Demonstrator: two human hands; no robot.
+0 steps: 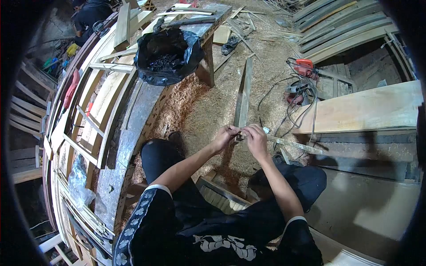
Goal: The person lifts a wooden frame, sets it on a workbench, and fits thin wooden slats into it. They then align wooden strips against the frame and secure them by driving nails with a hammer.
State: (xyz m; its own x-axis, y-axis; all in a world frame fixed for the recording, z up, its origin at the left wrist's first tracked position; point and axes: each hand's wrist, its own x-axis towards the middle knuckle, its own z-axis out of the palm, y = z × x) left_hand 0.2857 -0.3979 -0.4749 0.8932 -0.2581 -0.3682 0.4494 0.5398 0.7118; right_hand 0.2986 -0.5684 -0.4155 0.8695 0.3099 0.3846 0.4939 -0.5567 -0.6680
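Note:
My left hand and my right hand meet in front of my knees, fingers pinched together. Whatever is between the fingertips is too small to make out. Just beyond them a long, narrow wooden piece stretches away from me, its near end partly hidden by the hands. A thin wooden strip runs out to the right from behind my right hand. Close to the right knuckles is a small whitish thing I cannot identify.
A black plastic bag of dark small pieces sits on a workbench at left, near stacked boards. Shavings cover the floor. Right are a red power tool, cables and a wide plank. Another person is at upper left.

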